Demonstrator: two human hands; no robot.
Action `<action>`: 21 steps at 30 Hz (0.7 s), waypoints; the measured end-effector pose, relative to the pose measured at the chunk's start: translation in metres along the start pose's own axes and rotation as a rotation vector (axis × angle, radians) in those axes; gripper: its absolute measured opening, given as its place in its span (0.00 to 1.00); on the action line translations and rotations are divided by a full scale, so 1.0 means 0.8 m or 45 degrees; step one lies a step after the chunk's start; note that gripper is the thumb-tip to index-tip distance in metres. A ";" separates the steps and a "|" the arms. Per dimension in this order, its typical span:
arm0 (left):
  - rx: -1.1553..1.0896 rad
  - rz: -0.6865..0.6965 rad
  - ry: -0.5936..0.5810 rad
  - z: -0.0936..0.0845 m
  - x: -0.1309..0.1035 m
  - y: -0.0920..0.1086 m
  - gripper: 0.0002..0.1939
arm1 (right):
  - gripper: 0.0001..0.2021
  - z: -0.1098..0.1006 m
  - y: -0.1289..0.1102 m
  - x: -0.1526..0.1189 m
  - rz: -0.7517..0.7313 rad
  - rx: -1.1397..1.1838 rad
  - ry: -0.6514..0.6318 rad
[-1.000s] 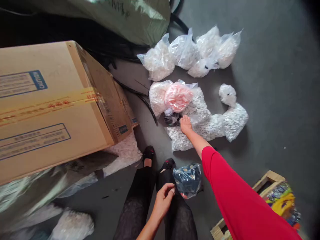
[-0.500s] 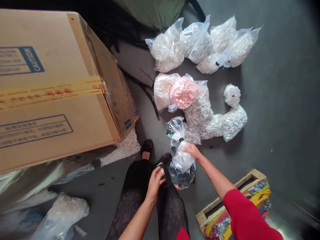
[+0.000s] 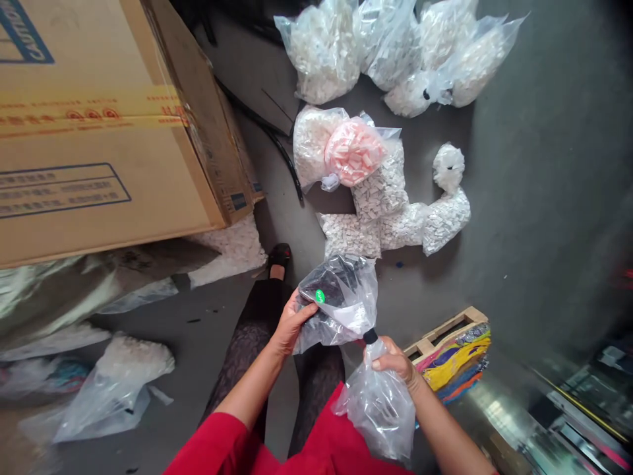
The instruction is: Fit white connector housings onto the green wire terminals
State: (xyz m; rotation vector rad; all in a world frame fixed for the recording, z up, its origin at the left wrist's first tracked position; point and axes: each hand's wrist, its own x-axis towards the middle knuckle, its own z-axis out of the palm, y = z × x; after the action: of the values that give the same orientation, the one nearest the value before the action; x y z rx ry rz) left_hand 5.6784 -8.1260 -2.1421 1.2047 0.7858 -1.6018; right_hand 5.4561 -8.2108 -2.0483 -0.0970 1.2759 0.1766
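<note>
Between my hands is a clear plastic bag with dark contents, a white label and a green round sticker. My left hand grips its lower left side, thumb on top near the sticker. Black tape or a tie cinches the bag's neck. Just below that tie, my right hand is closed round the gathered plastic, and a loose translucent part hangs beneath it. Right ahead on the floor lies a bag of small white pieces.
A large cardboard box stands at left. Several bags of white pieces lie at the back, with a bag of pink pieces nearer. A wooden pallet with colourful bundles is at right; black tubing runs beside the box.
My right hand has lifted the tied bag off the floor pile toward my body. My left hand, empty before, has taken hold of the bag's side. The view has shifted.
</note>
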 end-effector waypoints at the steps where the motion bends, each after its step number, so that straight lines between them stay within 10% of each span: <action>1: 0.007 0.021 -0.008 0.006 -0.007 0.002 0.34 | 0.09 0.001 0.000 -0.010 -0.014 0.008 0.006; 21: 0.143 -0.014 -0.021 0.062 -0.107 -0.021 0.34 | 0.08 0.032 0.013 -0.159 -0.450 -0.224 -0.049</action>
State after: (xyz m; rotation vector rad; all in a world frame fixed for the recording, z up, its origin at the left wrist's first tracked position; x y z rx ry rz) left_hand 5.6516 -8.1382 -2.0466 1.2671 0.7011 -1.6813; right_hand 5.4426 -8.2062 -1.9192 -0.4640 1.1829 -0.0144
